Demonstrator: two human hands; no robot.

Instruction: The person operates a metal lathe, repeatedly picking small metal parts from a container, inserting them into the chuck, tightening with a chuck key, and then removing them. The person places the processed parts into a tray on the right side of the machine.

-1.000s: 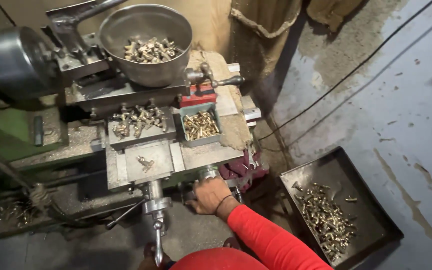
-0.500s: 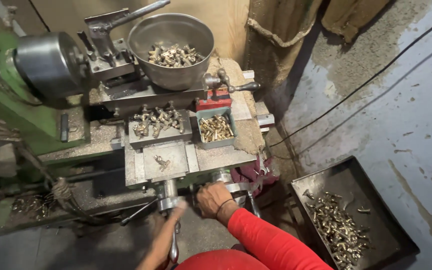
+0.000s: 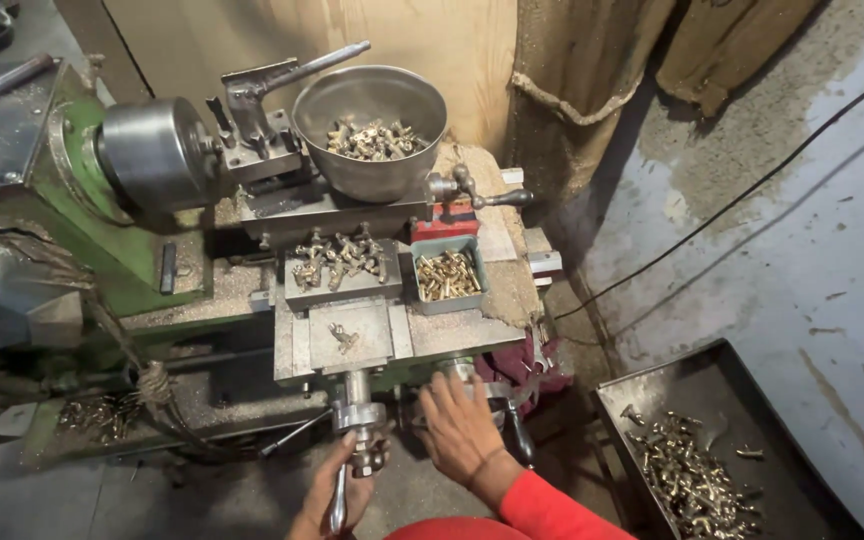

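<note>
Since the earlier frames the left hand (image 3: pixel 337 492) has come into view at the bottom edge and closed on the crank handle (image 3: pixel 360 455) of the cross-slide, where before only the right hand was at the machine. The left fingers are wrapped around that handle below the metal collar (image 3: pixel 357 413). The right hand (image 3: pixel 462 430) lies with fingers spread wide over the handwheel (image 3: pixel 492 392) at the front of the lathe carriage (image 3: pixel 392 335), palm down, gripping nothing that can be made out. One small brass part (image 3: pixel 344 338) lies on the slide's flat top. Behind it, a shallow tray (image 3: pixel 337 262) holds larger fittings, and a small box (image 3: pixel 447 275) just beside it holds brass pieces. A steel bowl (image 3: pixel 370 125) of fittings stands further back. A dark floor tray (image 3: pixel 712 460) with more fittings sits well apart on the right.
</note>
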